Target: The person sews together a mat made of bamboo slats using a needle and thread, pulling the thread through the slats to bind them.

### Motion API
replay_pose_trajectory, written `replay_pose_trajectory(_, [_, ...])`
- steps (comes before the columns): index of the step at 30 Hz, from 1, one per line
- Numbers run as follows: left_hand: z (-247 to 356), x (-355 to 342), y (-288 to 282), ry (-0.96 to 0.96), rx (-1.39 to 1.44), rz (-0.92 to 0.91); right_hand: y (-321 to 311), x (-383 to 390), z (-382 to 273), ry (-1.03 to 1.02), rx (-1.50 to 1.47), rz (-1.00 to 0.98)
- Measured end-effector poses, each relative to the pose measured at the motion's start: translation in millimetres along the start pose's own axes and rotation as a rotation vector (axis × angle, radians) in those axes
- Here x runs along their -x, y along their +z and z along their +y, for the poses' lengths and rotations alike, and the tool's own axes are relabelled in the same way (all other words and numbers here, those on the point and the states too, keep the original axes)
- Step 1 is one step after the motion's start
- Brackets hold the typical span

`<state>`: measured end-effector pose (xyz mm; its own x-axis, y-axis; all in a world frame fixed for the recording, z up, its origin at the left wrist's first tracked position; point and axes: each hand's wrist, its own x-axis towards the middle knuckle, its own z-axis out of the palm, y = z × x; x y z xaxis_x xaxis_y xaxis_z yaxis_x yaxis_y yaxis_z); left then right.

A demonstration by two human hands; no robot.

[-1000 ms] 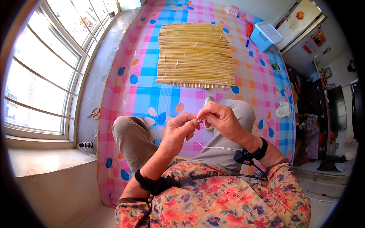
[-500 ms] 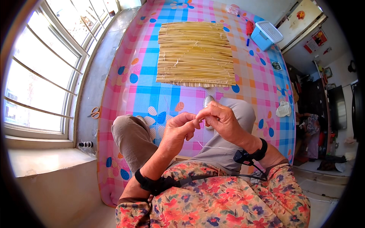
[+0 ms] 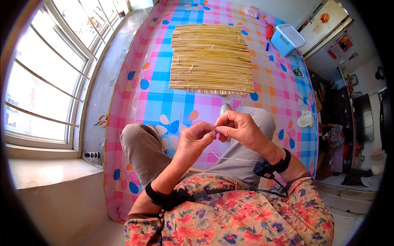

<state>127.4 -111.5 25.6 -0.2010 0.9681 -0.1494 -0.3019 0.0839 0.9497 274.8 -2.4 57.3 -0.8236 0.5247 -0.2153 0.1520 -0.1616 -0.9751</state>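
Both hands meet above my lap, fingertips touching. My left hand (image 3: 193, 138) is closed in a pinch, its thumb and forefinger against the right fingertips. My right hand (image 3: 241, 128) pinches too, thumb against forefinger. Whatever lies between the fingertips is too small to make out. Thin white thread (image 3: 236, 158) runs across my lap below the hands toward the right wrist; where its other end goes cannot be followed. Beyond my feet lies a mat of bound yellow straw stalks (image 3: 211, 59), flat, with small thread ends poking up from it.
A checked, flowered sheet (image 3: 160, 104) spreads under me. Scissors (image 3: 102, 120) and a black-and-white coil (image 3: 92, 155) rest on the grey ledge at left, below the barred window (image 3: 45, 82). At right are a blue lidded box (image 3: 285, 41) and a crumpled white cloth (image 3: 305, 119).
The fingers have shifted slightly at the pinch: the right thumb and forefinger now show more plainly, and the left fingers are more tucked in. The mat and thread look unmoved.
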Motion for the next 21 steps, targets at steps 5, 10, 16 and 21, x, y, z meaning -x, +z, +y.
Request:
replay_pose_trajectory(5, [-0.5, 1.6, -4.0, -0.017, 0.003, -0.021, -0.3, -0.9, -2.4, 0.044, -0.006, -0.012])
replay_pose_trajectory(10, [0.4, 1.7, -7.9, -0.075, 0.074, -0.061, 3.2, 0.2, -6.8, 0.051, 0.004, 0.0])
replay_pose_trajectory(16, [-3.0, 1.1, -10.9, -0.075, 0.117, -0.084, 4.2, 0.1, -6.6, 0.034, 0.017, -0.005])
replay_pose_trajectory(21, [-2.3, 2.9, -11.5, -0.05, 0.144, -0.099, 5.7, 0.4, -6.8, 0.02, 0.024, -0.01])
